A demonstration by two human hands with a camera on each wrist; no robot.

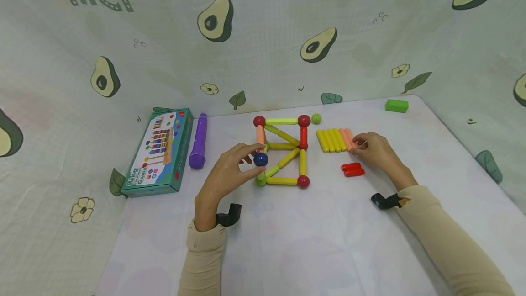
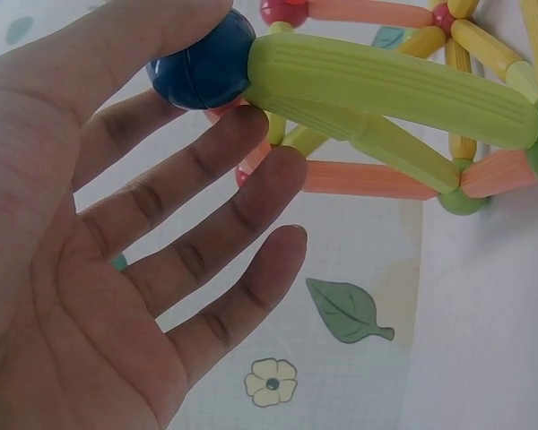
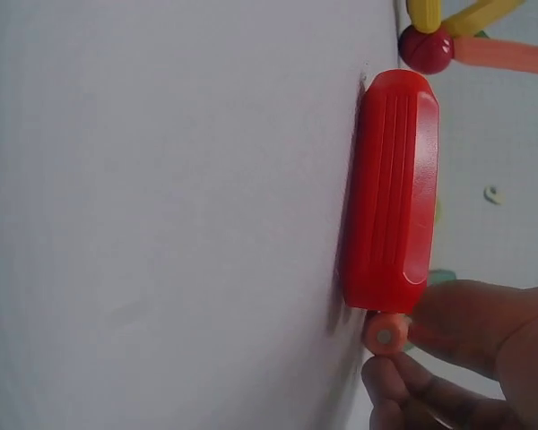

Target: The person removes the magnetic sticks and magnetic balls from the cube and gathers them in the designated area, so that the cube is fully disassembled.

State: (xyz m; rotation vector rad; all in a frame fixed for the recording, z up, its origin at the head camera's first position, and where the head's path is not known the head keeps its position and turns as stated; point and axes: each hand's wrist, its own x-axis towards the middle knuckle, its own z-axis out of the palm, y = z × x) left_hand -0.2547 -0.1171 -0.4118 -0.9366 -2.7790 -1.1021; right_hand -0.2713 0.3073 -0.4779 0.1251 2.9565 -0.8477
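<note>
My left hand (image 1: 226,172) pinches a dark blue ball (image 1: 260,159) between thumb and fingers, at the near left of a frame of sticks and balls. In the left wrist view a light green stick (image 2: 386,85) joins this ball, and the other fingers spread out below. The frame has red balls (image 1: 303,182), a red stick (image 1: 303,137), yellow sticks (image 1: 281,181) and a salmon stick (image 1: 260,134). To the right, my right hand (image 1: 376,150) pinches a salmon stick (image 3: 386,334) at the end of a row of yellow sticks (image 1: 331,140). Its fingers partly hide it.
Two red sticks (image 1: 352,170) lie just in front of the row. A green ball (image 1: 316,118) sits behind the frame, and a green block (image 1: 397,105) at the back right. On the left are a purple microphone-shaped thing (image 1: 199,143) and a game box (image 1: 159,152).
</note>
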